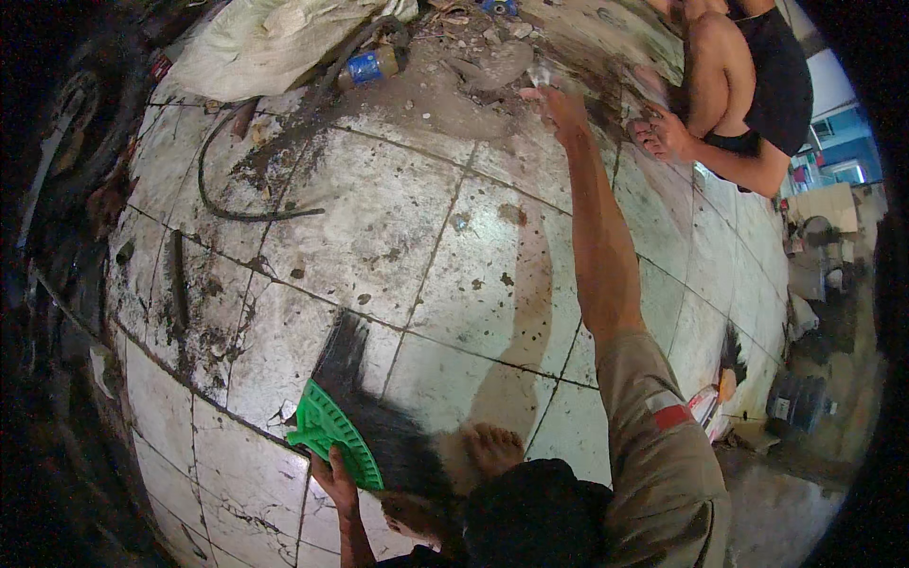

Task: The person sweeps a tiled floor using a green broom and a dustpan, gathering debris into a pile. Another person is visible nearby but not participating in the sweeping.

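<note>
At the lower left my left hand (338, 485) is closed round the neck of a broom head (336, 431) of green plastic. Its long black bristles (393, 431) lie fanned over the tiles, beside my bare foot (494, 448). My right arm, in a khaki sleeve, stretches far forward to a heap of dirt and rubble (483, 71). There my right hand (561, 112) is pinched at the heap's near right edge. A small pale, translucent thing shows at its fingertips, too blurred to name.
A person (729, 85) crouches at the far right, one hand by a foot. A white woven sack (275, 47) and a blue-labelled bottle (369, 68) lie far left. A black hose (222, 210) curves over stained tiles. Dark clutter lines the left; boxes stand right.
</note>
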Demonstrator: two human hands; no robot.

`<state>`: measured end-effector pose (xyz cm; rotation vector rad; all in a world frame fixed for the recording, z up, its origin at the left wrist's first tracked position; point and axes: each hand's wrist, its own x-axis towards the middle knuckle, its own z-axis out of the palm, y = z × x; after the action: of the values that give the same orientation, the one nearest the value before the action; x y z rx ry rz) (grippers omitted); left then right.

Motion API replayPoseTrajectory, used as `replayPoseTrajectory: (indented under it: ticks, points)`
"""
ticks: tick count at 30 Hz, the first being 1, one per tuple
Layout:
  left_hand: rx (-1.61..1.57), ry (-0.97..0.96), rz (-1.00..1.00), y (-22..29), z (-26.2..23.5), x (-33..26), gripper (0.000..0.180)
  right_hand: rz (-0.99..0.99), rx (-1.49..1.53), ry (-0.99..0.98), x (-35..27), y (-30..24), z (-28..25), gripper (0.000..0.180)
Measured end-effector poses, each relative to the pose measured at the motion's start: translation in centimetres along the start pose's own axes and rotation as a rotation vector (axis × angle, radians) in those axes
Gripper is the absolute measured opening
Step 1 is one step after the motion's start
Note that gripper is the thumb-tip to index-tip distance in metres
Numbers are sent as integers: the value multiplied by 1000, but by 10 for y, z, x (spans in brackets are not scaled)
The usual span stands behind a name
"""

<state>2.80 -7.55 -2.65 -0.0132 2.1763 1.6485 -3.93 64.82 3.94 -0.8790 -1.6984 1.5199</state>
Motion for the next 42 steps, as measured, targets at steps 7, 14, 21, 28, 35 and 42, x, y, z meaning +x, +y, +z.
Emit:
replayPoseTrajectory:
  ticks: [7, 14, 21, 28, 35, 42]
  points:
    - [-95, 20, -4, -6, -3, -1, 37, -94, -286, -104, 8, -7, 65, 46]
    - [-79, 38, -45, -12, -7, 0, 36, -187, -632, 84, -29, 41, 118, 44]
    - [-38, 26, 12, -7, 1, 3, 43, -226, -645, -77, -74, 41, 111, 37]
    - [2, 11, 22, 6, 3, 1, 44, -213, -720, -14, -82, 16, 115, 37]
    - [-3, 81, -11, -13, -2, 0, 40, -166, -910, -49, -59, 20, 116, 41]
    - [-51, 29, -33, 10, 3, -2, 36, -154, -846, 329, -63, 19, 101, 40]
